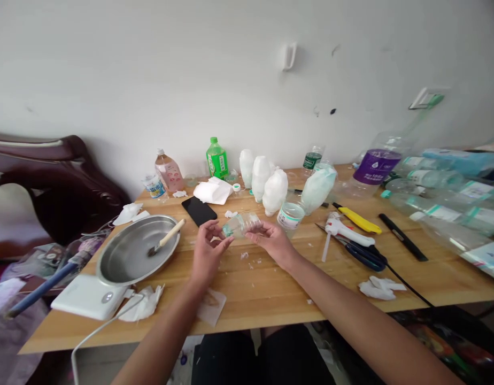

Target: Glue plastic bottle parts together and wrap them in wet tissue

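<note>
Over the middle of the table I hold a small clear plastic bottle piece (244, 223), lying sideways with its narrow greenish end to the left. My left hand (209, 246) has its fingers curled at that narrow end. My right hand (273, 241) grips the wider right end between thumb and fingers. Just behind stand several white, paper-covered bottle shapes (261, 179), and a pale green one (318, 188) leans beside them. A cut bottle section with a label (290, 216) is close to my right hand. White scraps (244, 255) lie below the bottle piece.
At left, a steel basin (106, 262) holds a brush (171, 233), by a white box-shaped device (84, 298). A phone (199, 212) and tissue stack (213, 191) lie behind. To the right are a glue gun (347, 231), scissors (365, 258), yellow cutter (359, 219) and several bottles (439, 206).
</note>
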Demonstrator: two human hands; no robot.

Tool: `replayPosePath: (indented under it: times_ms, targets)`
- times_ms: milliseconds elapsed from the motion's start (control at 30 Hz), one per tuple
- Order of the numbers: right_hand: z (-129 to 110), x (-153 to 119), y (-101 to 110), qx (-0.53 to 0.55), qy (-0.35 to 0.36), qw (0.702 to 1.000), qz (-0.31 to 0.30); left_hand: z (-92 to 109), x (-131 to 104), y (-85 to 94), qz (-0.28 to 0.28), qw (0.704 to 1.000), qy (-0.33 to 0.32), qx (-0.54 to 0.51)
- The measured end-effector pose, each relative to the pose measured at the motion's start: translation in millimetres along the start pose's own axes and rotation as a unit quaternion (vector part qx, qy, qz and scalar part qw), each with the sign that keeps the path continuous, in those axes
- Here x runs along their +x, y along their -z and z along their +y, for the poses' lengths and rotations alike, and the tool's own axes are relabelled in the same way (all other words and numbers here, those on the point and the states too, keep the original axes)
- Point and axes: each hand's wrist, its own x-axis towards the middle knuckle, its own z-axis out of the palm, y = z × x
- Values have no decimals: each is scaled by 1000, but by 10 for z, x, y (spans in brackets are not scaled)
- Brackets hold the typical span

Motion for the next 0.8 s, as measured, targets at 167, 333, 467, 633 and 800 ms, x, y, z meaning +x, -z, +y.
replayPosePath:
  times_ms: [167, 333, 467, 633, 800]
  targets:
    - [23, -7, -3, -20, 28, 999, -13, -7, -9, 31, -54, 999, 3, -1]
    - [71, -3, 5, -61, 68, 995, -26, -23, -37, 27, -83, 997, -3, 7]
    - [50, -30, -3, -109, 119, 986, -34, -40, -29, 21, -69, 997, -36, 22]
    - [-33, -89, 1, -155, 199, 967, -35, -51, -21, 47, -18, 992, -108, 69]
    - [-18, -31, 59, -194, 243, 950, 13, -29, -38, 87, 35, 981, -162, 104]
